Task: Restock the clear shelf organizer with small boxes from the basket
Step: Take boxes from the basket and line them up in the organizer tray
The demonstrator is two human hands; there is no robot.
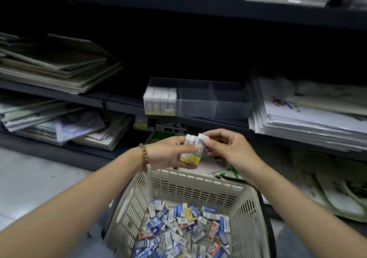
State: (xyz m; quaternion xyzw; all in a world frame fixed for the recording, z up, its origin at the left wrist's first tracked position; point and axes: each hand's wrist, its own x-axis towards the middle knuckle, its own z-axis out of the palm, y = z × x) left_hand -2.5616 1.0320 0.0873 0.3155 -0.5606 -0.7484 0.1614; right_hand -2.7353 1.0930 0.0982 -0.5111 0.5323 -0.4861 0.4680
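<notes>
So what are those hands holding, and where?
A bundle of small white-and-yellow boxes: the left hand grips its lower half, the right hand pinches the top.

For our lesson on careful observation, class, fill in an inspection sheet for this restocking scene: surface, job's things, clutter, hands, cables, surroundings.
Surface: dark shelf carrying the clear organizer; pale floor below.
Job's things: row of boxes upright at the organizer's left end; basket holding loose boxes.
Clutter: slanted paper stacks on both sides of the organizer.
Hands: left hand grips held boxes; right hand pinches the top of one.
Cables: nothing seen.
Surroundings: upper shelf with wrapped stacks; dim light.
</notes>
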